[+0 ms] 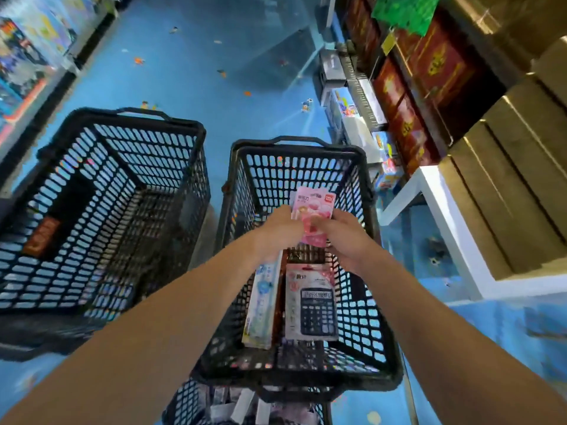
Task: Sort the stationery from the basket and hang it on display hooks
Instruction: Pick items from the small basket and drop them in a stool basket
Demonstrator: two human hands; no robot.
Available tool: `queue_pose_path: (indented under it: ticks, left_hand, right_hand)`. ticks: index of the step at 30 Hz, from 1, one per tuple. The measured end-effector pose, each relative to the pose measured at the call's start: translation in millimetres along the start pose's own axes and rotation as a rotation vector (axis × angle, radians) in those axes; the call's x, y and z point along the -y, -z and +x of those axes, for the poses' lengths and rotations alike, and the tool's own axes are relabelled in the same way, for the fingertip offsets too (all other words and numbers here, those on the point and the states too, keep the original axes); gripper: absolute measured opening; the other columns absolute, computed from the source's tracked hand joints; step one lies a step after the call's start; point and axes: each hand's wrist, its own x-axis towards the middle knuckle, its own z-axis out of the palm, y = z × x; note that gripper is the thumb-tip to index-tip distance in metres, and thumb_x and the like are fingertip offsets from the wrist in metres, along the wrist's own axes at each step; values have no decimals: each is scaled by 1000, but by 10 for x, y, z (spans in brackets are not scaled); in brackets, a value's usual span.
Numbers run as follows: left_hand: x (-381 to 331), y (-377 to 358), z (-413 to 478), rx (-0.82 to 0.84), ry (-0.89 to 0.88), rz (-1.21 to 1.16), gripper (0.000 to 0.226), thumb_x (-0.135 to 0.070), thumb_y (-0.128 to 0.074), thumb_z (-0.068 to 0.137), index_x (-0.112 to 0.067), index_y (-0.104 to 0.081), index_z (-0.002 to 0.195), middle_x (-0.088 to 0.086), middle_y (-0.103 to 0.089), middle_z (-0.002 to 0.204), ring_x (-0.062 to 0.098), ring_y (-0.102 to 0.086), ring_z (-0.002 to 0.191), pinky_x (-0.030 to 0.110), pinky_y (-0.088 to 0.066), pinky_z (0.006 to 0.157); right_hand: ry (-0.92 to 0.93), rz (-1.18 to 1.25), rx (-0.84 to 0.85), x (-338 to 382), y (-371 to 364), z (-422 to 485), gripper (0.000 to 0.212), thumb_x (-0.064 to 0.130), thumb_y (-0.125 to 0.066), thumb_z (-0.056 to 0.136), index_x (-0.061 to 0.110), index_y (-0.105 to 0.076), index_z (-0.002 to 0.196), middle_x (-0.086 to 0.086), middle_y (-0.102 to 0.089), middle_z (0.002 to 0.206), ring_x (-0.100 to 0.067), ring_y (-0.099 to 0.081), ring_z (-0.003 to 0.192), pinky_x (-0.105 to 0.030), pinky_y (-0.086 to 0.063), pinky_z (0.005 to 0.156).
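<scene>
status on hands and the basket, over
Left hand and right hand both gripping pink packet above basket. Calculator pack and blue pack lying inside. No display hooks in view.

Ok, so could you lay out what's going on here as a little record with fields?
place: shop aisle, blue floor
left hand: holds the pink packets above the right basket
right hand: holds the same pink packets
right basket: calculator pack and a blue-and-white pack inside
left basket: beside it, a dark item with an orange label inside
hooks: none in view
</scene>
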Motion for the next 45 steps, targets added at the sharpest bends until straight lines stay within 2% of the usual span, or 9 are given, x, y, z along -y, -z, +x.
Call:
queue_pose_path:
  ticks: [2,7,11,14,16,19,30,36,45]
  left_hand:
    - [190,-117,360,24,22,-7,41,-15,-67,86,-17,-60,127,3,-72,119,21,-68,109,39,-59,94]
    - [486,-351,819,57,44,-70,66,-7,-63,69,-13,-54,134,6,-71,117,21,-67,111,40,-57,99]
    - [640,-485,1011,14,97,-36,51,3,-59,79,-8,-49,128,4,-64,114,18,-61,107,31,-54,90]
    - [755,-589,1117,23,132,2,48,6,-56,86,-10,-48,130,3,-64,109,15,-61,101,25,-53,79]
    - [834,-644,1182,45,166,40,50,8,-53,87,-11,-46,133,7,-65,114,23,-62,111,37,-55,96]
    - [880,-724,1229,80,192,114,58,3,-55,87,-9,-36,140,12,-63,119,30,-61,115,49,-53,103]
    - [1069,-809,1476,39,184,253,40,-13,-61,98,-16,-39,131,4,-61,118,22,-60,111,39,-54,96]
    - [1022,-724,1436,59,152,261,38,-18,-63,96,-19,-46,130,0,-64,112,20,-62,106,38,-55,95]
    - [760,-541,1052,53,105,237,41,-1,-67,91,-17,-48,124,-3,-61,110,19,-58,108,33,-52,95]
  right_hand:
    - [-38,-5,-34,-213,11,378,30,5,-68,91,8,-68,121,-9,-76,112,-22,-75,97,-36,-61,85]
    - [-174,72,-87,-635,-11,982,34,1,-61,87,11,-64,120,-10,-75,110,-25,-72,102,-33,-57,75]
    - [-193,110,-179,-845,-60,1240,28,-5,-51,88,8,-70,105,-14,-75,101,-23,-70,85,-31,-56,64]
    - [-228,127,-247,-963,-75,1353,35,-4,-50,81,7,-75,102,-18,-76,98,-34,-73,92,-53,-62,78]
    - [-263,105,-267,-1037,-46,1417,36,1,-48,77,11,-76,96,-19,-76,95,-36,-73,90,-59,-61,80]
    - [-295,55,-289,-1133,38,1492,33,2,-44,81,10,-75,93,-20,-75,94,-34,-71,88,-49,-61,80]
    - [-243,-75,-300,-1145,10,1532,28,4,-44,95,19,-65,84,-2,-68,88,-26,-65,90,-40,-56,90]
    - [-287,-236,-365,-1126,2,1624,34,19,-53,95,11,-62,127,-12,-68,124,-34,-65,112,-47,-53,101]
    - [-242,-345,-412,-844,44,1278,34,11,-60,90,3,-55,123,-15,-66,113,-35,-65,105,-38,-56,85]
